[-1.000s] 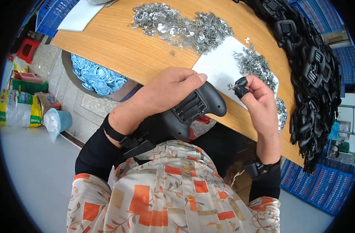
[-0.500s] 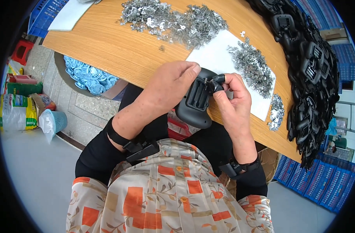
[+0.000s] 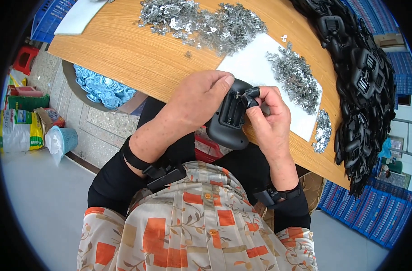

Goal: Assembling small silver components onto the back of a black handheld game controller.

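My left hand (image 3: 199, 101) grips a black plastic controller shell (image 3: 228, 122) by its upper left side, its open inner bay facing up. Against the shell's top right edge, my right hand (image 3: 269, 117) pinches a small black plastic part (image 3: 251, 96) between thumb and fingers. Both hands hover over the near edge of the wooden table (image 3: 124, 54). Just beyond my right hand lies a white sheet (image 3: 255, 67) carrying a heap of small metal clips (image 3: 296, 79).
A larger pile of metal clips (image 3: 206, 22) spreads across the table's far side. Several black controller shells (image 3: 364, 86) are stacked along the right edge. Under the table sits a bin of light-blue parts (image 3: 102, 88). Blue crates (image 3: 373, 212), a small basket (image 3: 64, 140) and bags stand on the floor.
My hands came together: the right hand brought the small black part from the right up to the shell, and the left hand turned the shell so its open bay faces up.
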A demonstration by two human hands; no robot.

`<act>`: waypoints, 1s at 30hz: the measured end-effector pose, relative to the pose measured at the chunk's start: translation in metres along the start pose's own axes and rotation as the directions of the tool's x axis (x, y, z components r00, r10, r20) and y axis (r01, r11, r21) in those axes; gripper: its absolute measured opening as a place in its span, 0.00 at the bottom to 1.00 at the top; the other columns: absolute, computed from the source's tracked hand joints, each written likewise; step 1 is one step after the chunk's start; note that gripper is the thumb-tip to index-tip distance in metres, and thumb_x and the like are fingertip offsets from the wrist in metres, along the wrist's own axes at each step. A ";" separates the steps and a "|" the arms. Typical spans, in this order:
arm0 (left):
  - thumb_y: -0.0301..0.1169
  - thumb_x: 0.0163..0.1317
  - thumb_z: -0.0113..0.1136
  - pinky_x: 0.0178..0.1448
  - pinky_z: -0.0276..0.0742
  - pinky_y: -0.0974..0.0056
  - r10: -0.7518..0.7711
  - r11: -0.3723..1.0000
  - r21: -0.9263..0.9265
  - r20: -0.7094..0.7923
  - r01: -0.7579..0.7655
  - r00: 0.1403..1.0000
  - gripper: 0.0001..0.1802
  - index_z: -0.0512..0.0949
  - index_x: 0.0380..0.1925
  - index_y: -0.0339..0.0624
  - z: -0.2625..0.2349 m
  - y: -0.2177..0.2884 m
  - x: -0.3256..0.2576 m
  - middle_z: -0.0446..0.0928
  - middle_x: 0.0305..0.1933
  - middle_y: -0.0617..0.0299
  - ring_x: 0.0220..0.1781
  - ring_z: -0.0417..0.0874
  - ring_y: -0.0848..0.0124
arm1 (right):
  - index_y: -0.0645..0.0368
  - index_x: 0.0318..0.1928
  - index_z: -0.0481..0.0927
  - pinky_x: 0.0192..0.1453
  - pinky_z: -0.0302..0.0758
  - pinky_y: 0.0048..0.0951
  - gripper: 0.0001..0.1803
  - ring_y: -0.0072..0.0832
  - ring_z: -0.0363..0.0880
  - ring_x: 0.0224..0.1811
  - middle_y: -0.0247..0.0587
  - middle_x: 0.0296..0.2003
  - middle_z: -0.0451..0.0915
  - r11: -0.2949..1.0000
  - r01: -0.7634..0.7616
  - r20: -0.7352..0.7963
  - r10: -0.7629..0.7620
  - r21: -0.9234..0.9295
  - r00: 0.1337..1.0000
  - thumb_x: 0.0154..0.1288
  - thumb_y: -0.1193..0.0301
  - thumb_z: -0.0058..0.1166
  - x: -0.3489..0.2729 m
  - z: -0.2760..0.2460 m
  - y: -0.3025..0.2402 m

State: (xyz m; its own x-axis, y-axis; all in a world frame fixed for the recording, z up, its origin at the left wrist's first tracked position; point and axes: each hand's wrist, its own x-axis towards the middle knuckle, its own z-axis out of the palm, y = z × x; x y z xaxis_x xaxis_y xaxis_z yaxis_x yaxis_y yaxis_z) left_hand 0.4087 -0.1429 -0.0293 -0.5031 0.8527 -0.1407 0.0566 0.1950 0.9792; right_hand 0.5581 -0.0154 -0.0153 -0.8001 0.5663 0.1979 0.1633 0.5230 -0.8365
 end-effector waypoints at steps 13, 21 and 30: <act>0.37 0.76 0.52 0.51 0.78 0.68 -0.020 1.000 0.005 0.014 0.020 1.000 0.21 0.78 0.56 0.28 -0.001 0.006 0.000 0.85 0.44 0.59 0.46 0.82 0.76 | 0.63 0.40 0.79 0.49 0.70 0.23 0.08 0.20 0.70 0.40 0.31 0.35 0.69 0.964 -0.191 0.045 0.186 0.186 0.981 0.58 0.80 0.58 -0.001 -0.001 0.002; 0.37 0.76 0.52 0.52 0.78 0.67 -0.017 0.998 0.053 0.005 0.017 1.000 0.21 0.79 0.56 0.29 -0.002 0.006 0.000 0.85 0.44 0.58 0.46 0.82 0.75 | 0.60 0.37 0.79 0.50 0.68 0.34 0.12 0.33 0.72 0.40 0.35 0.30 0.74 0.984 0.071 0.011 -0.070 -0.164 0.997 0.50 0.78 0.62 -0.001 0.001 -0.007; 0.32 0.70 0.56 0.48 0.78 0.72 -0.061 0.958 -0.267 0.167 0.105 0.984 0.22 0.74 0.60 0.28 -0.005 0.004 -0.001 0.83 0.45 0.61 0.44 0.81 0.79 | 0.58 0.38 0.78 0.49 0.66 0.39 0.15 0.36 0.72 0.40 0.35 0.27 0.75 0.906 0.168 0.016 -0.175 -0.388 0.984 0.46 0.77 0.65 -0.002 0.002 -0.016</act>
State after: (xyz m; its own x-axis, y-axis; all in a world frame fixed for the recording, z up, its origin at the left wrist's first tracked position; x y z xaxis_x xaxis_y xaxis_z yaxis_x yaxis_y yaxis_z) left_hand 0.4051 -0.1459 -0.0249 -0.3549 0.9080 -0.2228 -0.2285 0.1469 0.9624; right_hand 0.5563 -0.0266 -0.0030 -0.8254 0.4556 0.3334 0.2377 0.8161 -0.5268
